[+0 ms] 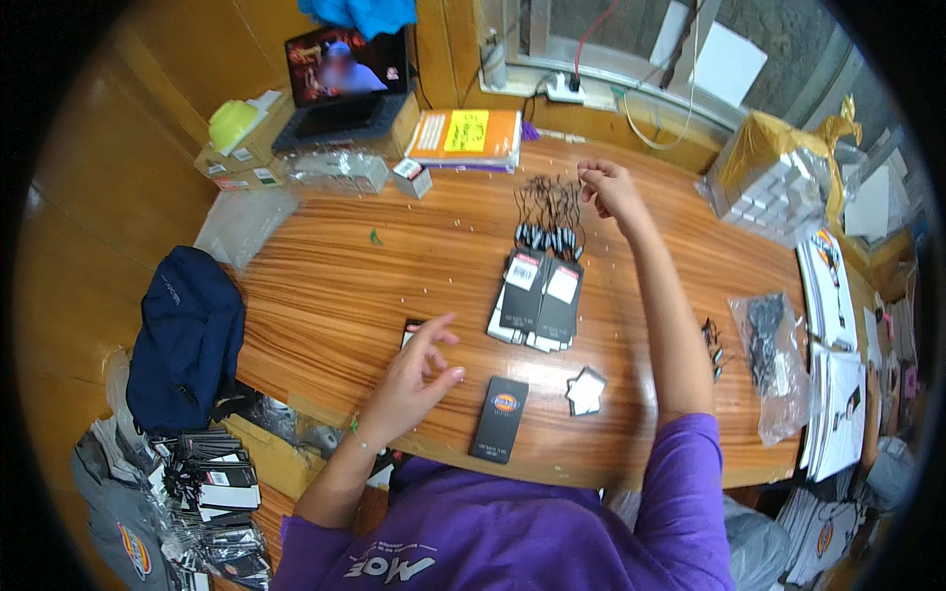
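Observation:
My right hand (609, 189) reaches to the far side of the table, fingers bent and pinched beside a bunch of thin black tag strings (550, 202). Whether one string is between the fingertips is too small to tell. Below the strings lie two overlapping stacks of dark hang tags (539, 300) with white stickers. My left hand (414, 379) hovers over the near left side, fingers apart and holding nothing. It partly covers a small dark and white tag (411, 328). One dark hang tag (501, 420) lies alone near the front edge, left of some small white stickers (586, 390).
A playing screen (350, 74) stands at the back left, near an orange booklet (468, 136). At right are a wrapped carton (774, 182), a clear plastic bag (769, 364) and paper stacks (836, 409). A navy bag (187, 340) sits left, above piled finished tags (222, 483).

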Available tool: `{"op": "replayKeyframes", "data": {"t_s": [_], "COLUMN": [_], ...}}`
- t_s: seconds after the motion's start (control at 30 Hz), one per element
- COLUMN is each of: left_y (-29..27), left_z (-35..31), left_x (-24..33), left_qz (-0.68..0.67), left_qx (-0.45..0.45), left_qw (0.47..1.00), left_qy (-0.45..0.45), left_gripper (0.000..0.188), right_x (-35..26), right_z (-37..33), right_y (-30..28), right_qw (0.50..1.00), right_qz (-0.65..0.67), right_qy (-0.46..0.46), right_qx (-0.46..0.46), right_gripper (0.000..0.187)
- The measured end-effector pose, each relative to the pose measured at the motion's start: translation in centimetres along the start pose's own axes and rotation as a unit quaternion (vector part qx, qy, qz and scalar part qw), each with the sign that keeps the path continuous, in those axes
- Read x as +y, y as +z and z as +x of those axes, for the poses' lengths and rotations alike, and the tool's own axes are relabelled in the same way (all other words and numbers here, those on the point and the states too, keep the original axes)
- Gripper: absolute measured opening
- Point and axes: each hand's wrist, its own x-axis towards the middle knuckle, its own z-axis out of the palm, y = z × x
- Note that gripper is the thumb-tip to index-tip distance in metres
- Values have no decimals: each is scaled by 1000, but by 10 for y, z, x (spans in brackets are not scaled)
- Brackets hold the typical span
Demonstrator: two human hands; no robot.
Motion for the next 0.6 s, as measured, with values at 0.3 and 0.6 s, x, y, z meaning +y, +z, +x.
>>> {"op": "replayKeyframes", "data": {"t_s": [0.3, 0.6], "left_y": [34, 35], "left_z": [15, 9], "left_x": [0, -6], "left_qz": [154, 229], "left_qx": [-183, -108], "left_qw": [970, 957], "left_qy": [40, 143], "left_gripper": [64, 49], "right_x": [25, 51], "right_z": [-232, -261], "right_y": [-10, 20], "right_qw": [952, 987], "right_qz": [-287, -157], "right_qy": [4, -2], "right_qx": [-108, 19], "right_gripper": [27, 24]}}
